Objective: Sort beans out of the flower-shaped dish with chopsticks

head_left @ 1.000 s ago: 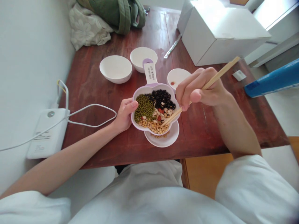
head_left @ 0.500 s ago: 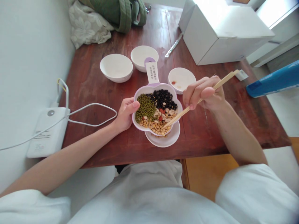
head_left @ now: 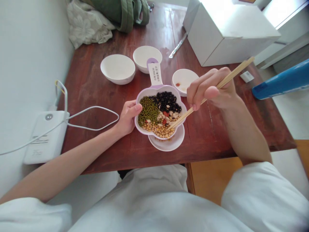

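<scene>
My left hand (head_left: pixel 128 116) grips the left side of a white flower-shaped dish (head_left: pixel 185 111) with a purple rim and a labelled handle, thumb over its edge. In it lie green mung beans (head_left: pixel 147 109), black beans (head_left: pixel 168 101), yellow soybeans (head_left: pixel 159 131), and pale seeds with a few red peanuts (head_left: pixel 164 121). My right hand (head_left: pixel 212 88) is closed around wooden chopsticks (head_left: pixel 231 77), whose tips rest among the soybeans and seeds. Partly under the dish sits a white bowl (head_left: pixel 173 141) with some soybeans showing. A small white bowl (head_left: pixel 187 75) near my right hand holds a red peanut and a pale seed.
Two white bowls (head_left: pixel 117 68) stand behind the dish. A white box (head_left: pixel 210 45), a silver wrapper strip (head_left: pixel 178 46) and a green bag (head_left: pixel 120 14) are at the back. A white power bank (head_left: pixel 45 138) with a cable lies left; a blue object (head_left: pixel 281 80) is at right.
The view has shifted slightly. My right hand has tilted the chopsticks' rear ends higher, with the tips still at the soybeans. The left hand keeps its hold on the dish.
</scene>
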